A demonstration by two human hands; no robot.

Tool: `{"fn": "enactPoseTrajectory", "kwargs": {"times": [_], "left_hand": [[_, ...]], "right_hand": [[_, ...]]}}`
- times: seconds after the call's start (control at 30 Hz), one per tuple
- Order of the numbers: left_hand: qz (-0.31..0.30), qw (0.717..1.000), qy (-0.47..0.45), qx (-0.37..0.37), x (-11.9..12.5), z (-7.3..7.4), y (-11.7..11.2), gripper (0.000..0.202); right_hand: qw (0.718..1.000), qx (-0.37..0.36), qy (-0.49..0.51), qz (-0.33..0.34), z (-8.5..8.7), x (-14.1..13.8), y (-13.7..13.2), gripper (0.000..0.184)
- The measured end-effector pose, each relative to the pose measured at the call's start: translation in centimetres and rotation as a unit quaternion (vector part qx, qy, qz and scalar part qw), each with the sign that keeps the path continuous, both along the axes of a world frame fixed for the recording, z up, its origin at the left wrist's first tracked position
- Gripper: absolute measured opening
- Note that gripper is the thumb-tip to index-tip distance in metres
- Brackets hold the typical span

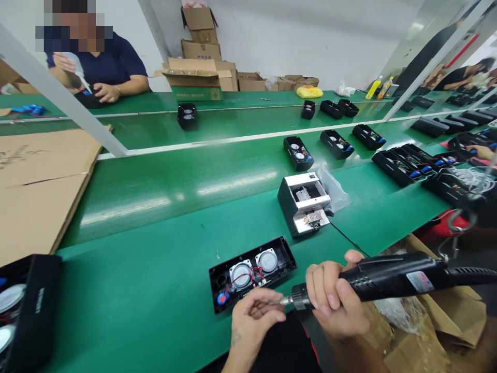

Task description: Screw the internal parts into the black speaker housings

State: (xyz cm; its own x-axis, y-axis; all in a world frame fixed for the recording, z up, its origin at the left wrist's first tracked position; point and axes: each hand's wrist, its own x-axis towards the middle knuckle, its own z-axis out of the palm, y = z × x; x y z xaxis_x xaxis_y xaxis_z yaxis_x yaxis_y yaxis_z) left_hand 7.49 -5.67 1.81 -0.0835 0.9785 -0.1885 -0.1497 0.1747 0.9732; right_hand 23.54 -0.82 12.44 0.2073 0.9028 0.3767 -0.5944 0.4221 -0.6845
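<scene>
Right hand [336, 298] wraps the electric screwdriver [392, 274], apparently light, correctly held at barrel; left hand [252, 321] curls narrowly at bit [285, 301], contents unclear.

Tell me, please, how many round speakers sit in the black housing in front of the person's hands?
2. One speaker sits nearer the left hand; the other sits beside it, further along the black housing. Neither looks hidden.

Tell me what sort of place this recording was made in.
Probably an electronics assembly line: a long green conveyor-style workbench, open black plastic speaker housings set along it, and a black corded electric screwdriver.
</scene>
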Motion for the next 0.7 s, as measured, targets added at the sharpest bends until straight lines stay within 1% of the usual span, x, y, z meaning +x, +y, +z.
{"fn": "enactPoseTrajectory", "kwargs": {"times": [0.03,0.07,0.1,0.13,0.2,0.23,0.27,0.3,0.33,0.4,0.53,0.7], "left_hand": [[-0.011,0.996,0.065,0.057,-0.5,0.1,0.4,0.057],[-0.014,0.982,0.146,0.122,-1.1,0.2,0.9,0.061],[-0.013,0.954,0.236,0.184,-1.7,0.3,1.5,0.060],[-0.015,0.916,0.325,0.233,-2.2,0.4,2.0,0.054],[-0.030,0.835,0.467,0.289,-3.0,0.3,3.0,0.040],[-0.046,0.804,0.511,0.300,-3.2,0.1,3.4,0.035],[-0.065,0.780,0.539,0.310,-3.3,-0.1,3.7,0.032],[-0.084,0.764,0.555,0.317,-3.2,-0.3,3.8,0.030],[-0.098,0.755,0.564,0.321,-3.1,-0.5,4.0,0.028],[-0.110,0.753,0.568,0.315,-2.8,-0.9,4.1,0.026],[-0.103,0.772,0.553,0.297,-2.5,-1.2,4.0,0.017],[-0.100,0.789,0.533,0.291,-2.6,-1.2,4.0,0.016]], "right_hand": [[1.000,-0.004,-0.019,-0.009,-0.1,0.0,0.2,0.027],[0.999,-0.009,-0.040,-0.022,-0.2,0.0,0.6,0.027],[0.997,-0.013,-0.062,-0.036,-0.4,0.0,0.9,0.027],[0.995,-0.016,-0.083,-0.048,-0.7,-0.1,1.3,0.028],[0.991,-0.006,-0.118,-0.055,-1.5,-0.3,2.1,0.028],[0.990,0.003,-0.133,-0.052,-1.9,-0.4,2.4,0.028],[0.988,0.011,-0.145,-0.048,-2.4,-0.6,2.7,0.027],[0.987,0.014,-0.156,-0.045,-2.8,-0.8,2.9,0.026],[0.985,0.015,-0.165,-0.041,-3.2,-1.0,3.1,0.025],[0.983,0.012,-0.178,-0.033,-3.8,-1.4,3.1,0.024],[0.982,-0.004,-0.190,-0.015,-4.4,-1.5,2.9,0.023],[0.982,-0.010,-0.188,-0.007,-4.8,-1.8,2.8,0.023]]}}
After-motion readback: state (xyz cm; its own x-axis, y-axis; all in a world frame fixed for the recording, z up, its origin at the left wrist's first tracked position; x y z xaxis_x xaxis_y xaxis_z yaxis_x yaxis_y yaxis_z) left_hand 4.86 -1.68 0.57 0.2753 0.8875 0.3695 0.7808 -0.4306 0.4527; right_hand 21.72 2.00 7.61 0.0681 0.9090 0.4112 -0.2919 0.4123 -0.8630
